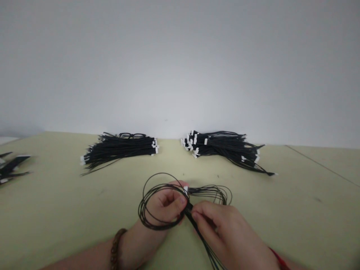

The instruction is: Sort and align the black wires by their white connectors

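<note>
Pale green table (pixel 70 210) holds, near its front edge, a coil of thin black wires (pixel 144 213) looped around the left hand (pixel 164 206), which is clenched to keep the loops gathered, while the right hand (pixel 216 225) pinches the strands together. Farther back lie a white-tipped wire bundle (pixel 120 152), with spectacles (pixel 132 135) atop it, and a second wire bundle (pixel 225 146).

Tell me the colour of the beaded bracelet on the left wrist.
The beaded bracelet is brown, best seen in the head view.
</note>
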`<state>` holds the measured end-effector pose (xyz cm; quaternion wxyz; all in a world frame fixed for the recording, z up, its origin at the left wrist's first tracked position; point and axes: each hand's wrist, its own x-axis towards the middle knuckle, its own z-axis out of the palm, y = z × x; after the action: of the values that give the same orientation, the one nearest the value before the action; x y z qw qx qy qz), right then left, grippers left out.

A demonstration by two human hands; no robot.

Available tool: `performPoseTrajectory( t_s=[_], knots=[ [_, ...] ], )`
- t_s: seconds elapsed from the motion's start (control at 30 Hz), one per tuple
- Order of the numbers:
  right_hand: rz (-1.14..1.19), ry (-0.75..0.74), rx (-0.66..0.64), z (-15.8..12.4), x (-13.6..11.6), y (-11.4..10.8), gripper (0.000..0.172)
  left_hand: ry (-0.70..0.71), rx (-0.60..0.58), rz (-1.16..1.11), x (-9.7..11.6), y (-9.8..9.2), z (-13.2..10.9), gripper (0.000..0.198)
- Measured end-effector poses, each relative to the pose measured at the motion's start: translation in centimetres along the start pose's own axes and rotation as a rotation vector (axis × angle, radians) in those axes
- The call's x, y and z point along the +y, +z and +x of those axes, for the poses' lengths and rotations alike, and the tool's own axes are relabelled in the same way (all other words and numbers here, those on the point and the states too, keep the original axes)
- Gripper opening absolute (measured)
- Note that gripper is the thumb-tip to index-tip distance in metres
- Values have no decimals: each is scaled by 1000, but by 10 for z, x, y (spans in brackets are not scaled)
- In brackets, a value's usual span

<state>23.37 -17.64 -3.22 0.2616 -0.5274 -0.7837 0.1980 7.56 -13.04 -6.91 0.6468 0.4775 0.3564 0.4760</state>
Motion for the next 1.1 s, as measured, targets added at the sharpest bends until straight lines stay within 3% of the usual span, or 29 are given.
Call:
performPoseTrajectory(
  t_s=[0.3,0.43,0.7,0.8,0.93,1.1],
  knots=[
    [80,-9,-21,-3,2,1,15,35,-14,-27,-2,0,-1,29],
    [92,-42,31,-2,0,1,14,25,-20,-18,1,2,-1,35],
    [-159,-198,167,-4,1,5,11,50,67,-15,8,7,-4,43],
    [-257,-258,207,-7,0,3,11,33,41,6,6,4,-3,43],
    [-331,-182,94,-15,-2,0,12,48,-42,12,-1,-2,2,46],
    [-359,-77,-67,-18,-3,1,13,66,-48,20,-4,-4,4,48]
  ],
)
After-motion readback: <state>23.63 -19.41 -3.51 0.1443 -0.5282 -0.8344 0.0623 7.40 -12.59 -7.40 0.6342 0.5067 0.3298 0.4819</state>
